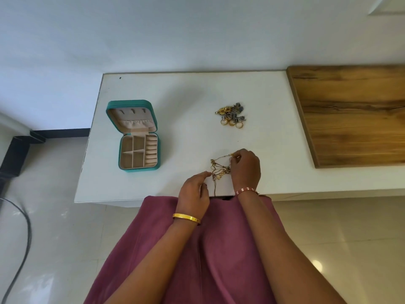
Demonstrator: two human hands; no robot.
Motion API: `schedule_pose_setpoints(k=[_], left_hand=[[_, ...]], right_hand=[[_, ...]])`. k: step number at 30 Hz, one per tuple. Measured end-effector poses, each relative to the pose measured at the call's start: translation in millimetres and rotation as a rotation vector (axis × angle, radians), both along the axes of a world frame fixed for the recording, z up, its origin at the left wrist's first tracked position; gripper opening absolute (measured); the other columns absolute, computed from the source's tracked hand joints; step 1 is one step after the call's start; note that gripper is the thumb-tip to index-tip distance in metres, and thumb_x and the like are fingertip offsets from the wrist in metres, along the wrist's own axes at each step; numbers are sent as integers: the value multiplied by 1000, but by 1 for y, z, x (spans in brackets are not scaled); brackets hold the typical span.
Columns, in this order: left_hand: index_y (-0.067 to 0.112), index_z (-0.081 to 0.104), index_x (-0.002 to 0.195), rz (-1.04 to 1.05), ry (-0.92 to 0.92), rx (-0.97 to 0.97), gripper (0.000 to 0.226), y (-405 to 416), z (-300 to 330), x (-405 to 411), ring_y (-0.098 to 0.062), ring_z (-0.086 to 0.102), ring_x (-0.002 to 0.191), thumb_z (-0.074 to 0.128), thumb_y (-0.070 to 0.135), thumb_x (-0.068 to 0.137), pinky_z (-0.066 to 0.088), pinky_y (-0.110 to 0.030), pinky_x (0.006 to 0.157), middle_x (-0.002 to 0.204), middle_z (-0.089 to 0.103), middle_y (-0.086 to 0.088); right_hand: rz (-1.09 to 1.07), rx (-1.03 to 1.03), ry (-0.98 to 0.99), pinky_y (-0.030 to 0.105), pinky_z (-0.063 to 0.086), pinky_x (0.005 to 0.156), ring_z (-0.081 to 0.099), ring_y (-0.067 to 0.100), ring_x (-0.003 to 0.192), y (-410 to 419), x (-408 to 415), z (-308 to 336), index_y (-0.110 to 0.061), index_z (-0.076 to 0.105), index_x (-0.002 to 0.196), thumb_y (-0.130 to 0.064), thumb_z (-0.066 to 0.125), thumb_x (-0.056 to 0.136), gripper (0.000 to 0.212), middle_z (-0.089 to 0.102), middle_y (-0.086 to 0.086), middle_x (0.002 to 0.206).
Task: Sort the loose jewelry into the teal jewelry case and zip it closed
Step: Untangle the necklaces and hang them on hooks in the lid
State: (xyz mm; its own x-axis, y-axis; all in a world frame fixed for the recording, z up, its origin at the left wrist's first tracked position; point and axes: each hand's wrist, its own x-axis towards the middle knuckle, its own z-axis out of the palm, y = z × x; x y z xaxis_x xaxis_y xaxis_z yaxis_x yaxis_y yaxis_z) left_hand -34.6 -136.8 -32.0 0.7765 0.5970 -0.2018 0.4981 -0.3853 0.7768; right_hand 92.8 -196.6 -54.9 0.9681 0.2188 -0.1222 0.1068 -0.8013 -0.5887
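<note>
Gold chains [219,170] lie tangled between both hands' fingers [234,158], right pinching.

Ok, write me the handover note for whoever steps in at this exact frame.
Right hand pinches the gold chains at their far end.
Left hand touches the same tangle with its fingertips, near the front edge of the white table.
Teal jewelry case stands open to the left, compartments bare.
Pile of rings and earrings lies untouched further back.
Done: case opened.
Left: separate the chains, load everything, zip shut.
</note>
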Motion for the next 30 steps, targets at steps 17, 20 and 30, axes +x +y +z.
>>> schedule_pose_setpoints(k=[17, 20, 30], left_hand=[[18, 59, 118, 171, -130, -212, 33, 0, 25, 13, -14, 54, 115, 47, 5, 89, 36, -14, 91, 126, 59, -1], [17, 59, 118, 200, -191, -211, 33, 4, 39, 22, -11, 54, 111, 48, 5, 90, 34, -3, 84, 125, 59, -1], [15, 55, 123, 164, -218, -190, 34, 25, 66, 45, -12, 56, 112, 48, 8, 90, 33, -8, 88, 125, 60, -1]], right_hand=[[26, 755, 304, 16, 50, 58, 60, -1, 51, 24, 16, 88, -2, 63, 88, -2, 58, 86, 5, 66, 12, 76], [55, 834, 332, 16, 51, 58, 62, 2, 53, 26, 16, 108, -1, 63, 90, -2, 58, 87, 6, 65, 9, 72], [114, 936, 355, 21, 51, 56, 60, 15, 60, 29, 21, 152, -8, 66, 91, -6, 58, 88, 8, 70, 4, 78]])
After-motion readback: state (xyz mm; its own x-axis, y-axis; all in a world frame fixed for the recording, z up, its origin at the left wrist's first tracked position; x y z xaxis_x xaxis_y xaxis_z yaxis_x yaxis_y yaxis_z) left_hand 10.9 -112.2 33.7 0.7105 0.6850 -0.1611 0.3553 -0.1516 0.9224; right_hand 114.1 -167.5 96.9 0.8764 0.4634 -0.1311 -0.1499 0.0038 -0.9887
